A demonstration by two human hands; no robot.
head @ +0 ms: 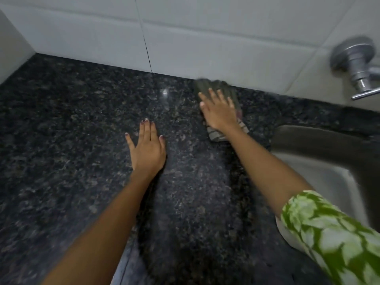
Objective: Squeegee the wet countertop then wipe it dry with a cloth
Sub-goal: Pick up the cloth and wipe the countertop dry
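The dark speckled granite countertop [72, 124] fills most of the view. My right hand [219, 111] lies flat, fingers spread, on top of a folded grey striped cloth [211, 86] pressed against the counter near the back wall. The cloth shows beyond my fingertips and again behind my wrist. My left hand [148, 147] rests palm down on the bare counter, fingers together and thumb out, holding nothing, to the left of the cloth and nearer to me. No squeegee is in view.
White wall tiles [185, 38] run along the back and left side. A steel sink [320, 165] is set into the counter at the right. A chrome wall tap [357, 64] sticks out above it. My right sleeve [333, 235] is green and white.
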